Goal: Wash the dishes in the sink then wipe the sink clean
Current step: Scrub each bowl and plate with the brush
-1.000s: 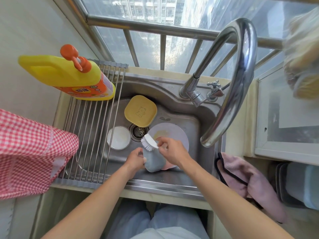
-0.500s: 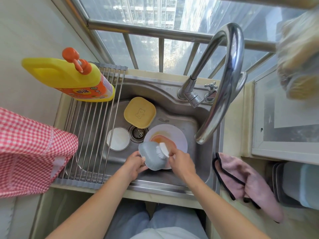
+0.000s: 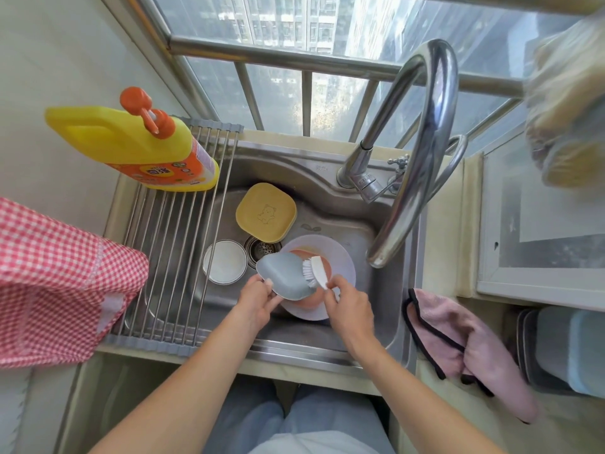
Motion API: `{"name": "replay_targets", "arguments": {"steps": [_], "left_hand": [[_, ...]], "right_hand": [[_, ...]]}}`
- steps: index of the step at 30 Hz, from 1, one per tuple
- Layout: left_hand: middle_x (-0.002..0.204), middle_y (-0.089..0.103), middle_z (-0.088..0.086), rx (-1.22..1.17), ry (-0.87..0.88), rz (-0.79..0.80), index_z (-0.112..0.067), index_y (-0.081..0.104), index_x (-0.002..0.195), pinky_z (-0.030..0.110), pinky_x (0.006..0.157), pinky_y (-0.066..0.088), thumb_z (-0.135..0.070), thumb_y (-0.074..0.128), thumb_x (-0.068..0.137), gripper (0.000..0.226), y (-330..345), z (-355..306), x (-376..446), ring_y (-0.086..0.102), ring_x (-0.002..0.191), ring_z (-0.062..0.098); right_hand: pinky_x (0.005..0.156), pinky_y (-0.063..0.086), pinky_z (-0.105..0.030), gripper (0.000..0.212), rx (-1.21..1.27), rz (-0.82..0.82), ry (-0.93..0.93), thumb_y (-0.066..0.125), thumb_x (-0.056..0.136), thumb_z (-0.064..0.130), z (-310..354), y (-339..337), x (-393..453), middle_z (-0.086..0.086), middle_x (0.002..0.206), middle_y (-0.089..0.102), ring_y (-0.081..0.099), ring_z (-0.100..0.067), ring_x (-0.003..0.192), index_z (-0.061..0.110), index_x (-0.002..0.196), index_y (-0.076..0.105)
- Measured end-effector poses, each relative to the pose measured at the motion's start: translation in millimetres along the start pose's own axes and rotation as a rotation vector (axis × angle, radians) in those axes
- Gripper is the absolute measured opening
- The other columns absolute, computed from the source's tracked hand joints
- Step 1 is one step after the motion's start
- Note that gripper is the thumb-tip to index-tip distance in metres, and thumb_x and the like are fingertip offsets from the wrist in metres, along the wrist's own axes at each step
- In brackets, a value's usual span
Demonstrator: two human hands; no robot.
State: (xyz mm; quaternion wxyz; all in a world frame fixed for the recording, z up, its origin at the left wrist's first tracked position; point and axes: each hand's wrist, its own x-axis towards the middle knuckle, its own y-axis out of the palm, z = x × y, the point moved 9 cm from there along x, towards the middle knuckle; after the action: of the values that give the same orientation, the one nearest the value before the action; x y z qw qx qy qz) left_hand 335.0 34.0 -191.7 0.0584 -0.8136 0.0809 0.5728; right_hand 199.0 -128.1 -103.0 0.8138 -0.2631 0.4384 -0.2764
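Observation:
In the steel sink (image 3: 376, 309), my left hand (image 3: 255, 298) grips the near edge of a small grey-blue dish (image 3: 281, 273), tilted above the basin. My right hand (image 3: 348, 306) holds a white dish brush (image 3: 316, 270) whose bristles press on the dish's right side. Under them lies a pale lilac plate (image 3: 340, 260) with an orange dish (image 3: 311, 298) on it. A yellow square dish with a bear print (image 3: 265, 213) lies at the back of the basin. A small white bowl (image 3: 225, 262) sits left of the drain (image 3: 262, 249).
A roll-up steel rack (image 3: 170, 250) covers the sink's left part, with a yellow detergent bottle (image 3: 137, 149) on its far end. The tall curved faucet (image 3: 422, 152) arches over the basin's right. A pink cloth (image 3: 468, 348) lies on the right counter; red checked fabric (image 3: 55, 286) hangs left.
The brush has swept from the dish's upper left edge across to its right side. My left hand has turned the grey-blue dish flatter and kept it over the plate.

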Motion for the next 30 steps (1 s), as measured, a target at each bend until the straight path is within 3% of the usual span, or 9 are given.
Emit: {"name": "replay_targets", "arguments": {"steps": [4, 5, 7, 10, 13, 18, 23, 30], "left_hand": [[0.105, 0.063, 0.015, -0.058, -0.022, -0.002, -0.006, 0.057, 0.111, 0.04, 0.072, 0.059, 0.015, 0.03, 0.099, 0.036, 5, 1, 2, 0.061, 0.096, 0.026], [0.109, 0.062, 0.017, -0.077, -0.03, -0.001, -0.005, 0.058, 0.106, 0.041, 0.075, 0.058, 0.016, 0.03, 0.097, 0.036, 6, 1, 3, 0.06, 0.103, 0.029], [0.117, 0.06, 0.018, -0.114, -0.042, -0.007, -0.001, 0.059, 0.11, 0.046, 0.09, 0.053, 0.018, 0.028, 0.095, 0.039, 7, 0, 4, 0.058, 0.11, 0.031], [0.122, 0.06, 0.018, -0.167, -0.048, -0.035, 0.005, 0.05, 0.133, 0.055, 0.102, 0.048, 0.019, 0.028, 0.095, 0.046, 4, -5, 6, 0.057, 0.112, 0.032], [0.132, 0.057, 0.021, -0.166, -0.061, -0.054, 0.007, 0.045, 0.139, 0.056, 0.106, 0.045, 0.019, 0.027, 0.096, 0.047, 4, -6, 4, 0.054, 0.125, 0.037], [0.143, 0.05, 0.025, -0.192, -0.076, -0.097, 0.009, 0.041, 0.141, 0.054, 0.109, 0.042, 0.017, 0.026, 0.099, 0.045, 1, -7, 3, 0.048, 0.134, 0.04], [0.14, 0.053, 0.022, -0.183, -0.088, -0.099, 0.007, 0.043, 0.141, 0.056, 0.104, 0.046, 0.016, 0.029, 0.1, 0.044, -2, -12, 0, 0.051, 0.132, 0.039], [0.136, 0.055, 0.024, -0.162, -0.102, -0.036, 0.006, 0.045, 0.139, 0.054, 0.106, 0.044, 0.012, 0.027, 0.102, 0.042, 1, -8, 6, 0.052, 0.13, 0.038]], "right_hand": [[0.062, 0.051, -0.04, 0.009, -0.043, -0.05, -0.259, 0.056, 0.094, 0.031, 36, 6, -20, -0.006, 0.086, 0.069, 0.064, -0.035, 0.079, 0.028, 0.102, 0.059], [0.061, 0.052, -0.041, 0.009, -0.064, -0.051, -0.296, 0.057, 0.094, 0.032, 40, 10, -24, -0.005, 0.085, 0.069, 0.064, -0.035, 0.077, 0.027, 0.102, 0.057], [0.059, 0.051, -0.041, 0.01, -0.094, -0.052, -0.285, 0.056, 0.095, 0.032, 34, 13, -24, -0.005, 0.079, 0.068, 0.064, -0.035, 0.076, 0.026, 0.102, 0.056], [0.056, 0.044, -0.039, 0.012, -0.083, -0.121, -0.154, 0.055, 0.097, 0.029, 5, 2, -14, -0.004, 0.072, 0.063, 0.062, -0.037, 0.073, 0.025, 0.107, 0.058], [0.057, 0.041, -0.036, 0.013, -0.028, -0.157, -0.093, 0.056, 0.097, 0.027, -5, -6, -8, -0.007, 0.073, 0.065, 0.063, -0.037, 0.075, 0.025, 0.109, 0.061], [0.058, 0.049, -0.039, 0.01, -0.059, -0.095, -0.311, 0.058, 0.094, 0.028, 31, 7, -20, -0.002, 0.075, 0.067, 0.063, -0.029, 0.072, 0.028, 0.103, 0.06], [0.062, 0.049, -0.04, 0.015, -0.063, -0.134, -0.06, 0.054, 0.097, 0.03, -5, -3, 6, -0.007, 0.078, 0.067, 0.064, -0.038, 0.078, 0.031, 0.112, 0.057], [0.057, 0.048, -0.038, 0.007, -0.121, -0.036, -0.345, 0.055, 0.094, 0.031, 32, 13, -19, -0.003, 0.073, 0.065, 0.061, -0.03, 0.07, 0.026, 0.099, 0.056]]}}
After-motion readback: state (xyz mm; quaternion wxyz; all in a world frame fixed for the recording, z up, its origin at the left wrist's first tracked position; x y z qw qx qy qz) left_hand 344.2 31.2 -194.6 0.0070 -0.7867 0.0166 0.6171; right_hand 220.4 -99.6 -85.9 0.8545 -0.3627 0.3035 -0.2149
